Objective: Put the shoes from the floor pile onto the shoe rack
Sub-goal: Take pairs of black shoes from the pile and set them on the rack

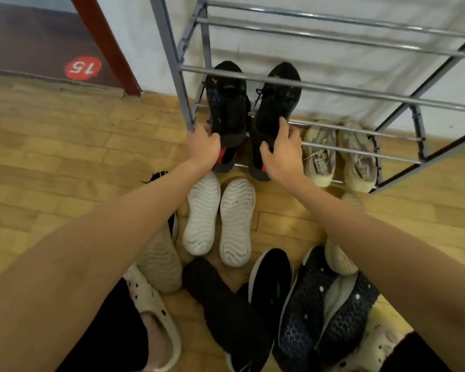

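Note:
A grey metal shoe rack [333, 88] stands against the white wall. Two black sneakers lie on its lower bars, toes toward the wall. My left hand [203, 147] grips the heel of the left black sneaker [227, 103]. My right hand [282, 154] rests on the heel of the right black sneaker [275, 108], fingers curled over it. A beige pair [338, 154] sits on the lowest bars to the right. On the floor in front lies the pile: a white pair sole-up [219, 218], a black sneaker [270, 280], dark blue perforated clogs [320, 304] and more.
Wooden floor spreads to the left and right of the pile. A dark red door frame [110, 47] and a panel with a red "15" sticker [83, 67] stand at the back left. My feet in cream clogs [151, 312] are near the pile.

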### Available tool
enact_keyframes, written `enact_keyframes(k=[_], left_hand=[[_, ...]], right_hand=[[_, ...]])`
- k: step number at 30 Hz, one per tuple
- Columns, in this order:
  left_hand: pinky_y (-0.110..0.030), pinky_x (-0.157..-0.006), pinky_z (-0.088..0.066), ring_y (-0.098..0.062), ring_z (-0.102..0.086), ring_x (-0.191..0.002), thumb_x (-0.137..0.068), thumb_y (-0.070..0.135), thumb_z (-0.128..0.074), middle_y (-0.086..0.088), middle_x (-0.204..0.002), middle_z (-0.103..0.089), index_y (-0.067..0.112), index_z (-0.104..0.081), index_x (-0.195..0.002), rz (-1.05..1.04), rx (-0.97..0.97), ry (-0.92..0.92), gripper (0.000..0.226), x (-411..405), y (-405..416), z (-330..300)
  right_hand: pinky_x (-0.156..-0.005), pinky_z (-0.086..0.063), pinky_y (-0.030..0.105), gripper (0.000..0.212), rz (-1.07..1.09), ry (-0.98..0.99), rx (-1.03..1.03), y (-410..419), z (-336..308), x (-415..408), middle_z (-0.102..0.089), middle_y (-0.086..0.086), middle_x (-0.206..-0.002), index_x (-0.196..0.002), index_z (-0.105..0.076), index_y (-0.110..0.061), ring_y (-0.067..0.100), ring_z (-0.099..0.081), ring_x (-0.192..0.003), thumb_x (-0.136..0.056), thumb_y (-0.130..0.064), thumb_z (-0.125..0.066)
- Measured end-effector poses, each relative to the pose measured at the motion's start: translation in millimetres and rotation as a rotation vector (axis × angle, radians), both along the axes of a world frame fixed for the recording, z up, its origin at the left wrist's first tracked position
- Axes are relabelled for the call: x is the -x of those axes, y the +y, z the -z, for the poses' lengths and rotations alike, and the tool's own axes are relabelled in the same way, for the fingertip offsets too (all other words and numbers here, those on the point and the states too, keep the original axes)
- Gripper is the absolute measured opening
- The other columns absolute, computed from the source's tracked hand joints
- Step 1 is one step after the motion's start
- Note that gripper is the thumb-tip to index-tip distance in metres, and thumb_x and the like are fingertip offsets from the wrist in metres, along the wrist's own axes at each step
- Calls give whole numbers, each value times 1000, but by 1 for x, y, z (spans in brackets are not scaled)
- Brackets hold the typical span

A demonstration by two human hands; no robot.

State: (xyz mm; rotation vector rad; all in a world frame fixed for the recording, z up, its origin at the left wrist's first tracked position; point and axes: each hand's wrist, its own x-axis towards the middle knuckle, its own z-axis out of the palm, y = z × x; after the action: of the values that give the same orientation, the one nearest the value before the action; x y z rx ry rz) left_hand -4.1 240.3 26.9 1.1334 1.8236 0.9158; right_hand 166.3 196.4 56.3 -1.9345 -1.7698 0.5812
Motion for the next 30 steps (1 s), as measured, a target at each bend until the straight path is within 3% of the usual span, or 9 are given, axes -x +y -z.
enact_keyframes(k=[4, 7, 10, 15, 17, 19, 22, 26, 30], left_hand=[[-24, -83, -40, -20, -53, -109, -89, 3, -48, -9, -116, -58, 6, -56, -116, 105, 21, 80, 28, 10, -58, 4], [-25, -83, -42, -19, -54, -107, -89, 5, -46, -6, -114, -57, 9, -57, -118, 105, 103, 101, 31, 17, -96, 12], [-23, -67, -40, -17, -52, -97, -90, 11, -45, -5, -113, -56, 14, -56, -115, 70, 194, 115, 28, 18, -134, 19], [-31, -70, -41, -25, -53, -97, -89, 11, -48, -11, -103, -52, 6, -52, -104, 223, 418, 237, 17, -4, -203, 37], [-38, -80, -48, -35, -52, -111, -88, 16, -51, -20, -121, -51, -2, -46, -125, 260, 573, 263, 41, -16, -228, 50], [-41, -99, -41, -39, -38, -128, -88, 26, -57, -22, -145, -30, 3, -22, -145, 282, 760, 236, 71, -25, -248, 62], [-42, -101, -38, -40, -29, -133, -80, 37, -69, -20, -151, -14, 7, -8, -148, 211, 910, 191, 96, -38, -274, 74], [-46, -108, -31, -41, -19, -139, -73, 51, -73, -19, -155, -3, 6, 1, -149, 139, 892, 317, 115, -49, -292, 82], [-45, -106, -33, -39, -25, -137, -68, 60, -73, -18, -155, -7, 7, 7, -149, -34, 954, 220, 125, -57, -291, 80]], right_hand=[[-106, -36, 43, 60, -149, -124, -29, -50, 1, -10, -40, 24, -136, -144, -31, -1, 39, -41, -125, -90, -15, -54], [-103, -36, 43, 58, -211, -198, 85, -82, 7, -17, -40, 21, -136, -141, -34, -3, 38, -39, -127, -87, -13, -54], [-99, -38, 46, 55, -257, -261, 207, -112, 17, -22, -39, 23, -134, -136, -35, -2, 41, -39, -124, -87, -16, -56], [-103, -36, 45, 56, -311, -309, 499, -152, 40, -35, -34, 26, -136, -136, -32, 2, 44, -36, -126, -92, -23, -54], [-102, -37, 45, 56, -331, -318, 570, -167, 48, -42, -33, 27, -138, -138, -31, 2, 43, -36, -126, -93, -24, -53], [-101, -37, 45, 53, -344, -306, 619, -180, 56, -48, -33, 26, -137, -136, -32, 1, 44, -35, -126, -94, -22, -53], [-101, -38, 45, 53, -364, -290, 662, -199, 66, -55, -35, 25, -136, -138, -30, 1, 43, -35, -127, -94, -19, -52], [-102, -40, 48, 58, -413, -318, 699, -222, 76, -60, -33, 25, -138, -143, -25, -1, 44, -34, -128, -94, -18, -50], [-98, -42, 46, 54, -452, -334, 673, -241, 88, -61, -38, 22, -133, -140, -29, -3, 42, -39, -124, -93, -16, -51]])
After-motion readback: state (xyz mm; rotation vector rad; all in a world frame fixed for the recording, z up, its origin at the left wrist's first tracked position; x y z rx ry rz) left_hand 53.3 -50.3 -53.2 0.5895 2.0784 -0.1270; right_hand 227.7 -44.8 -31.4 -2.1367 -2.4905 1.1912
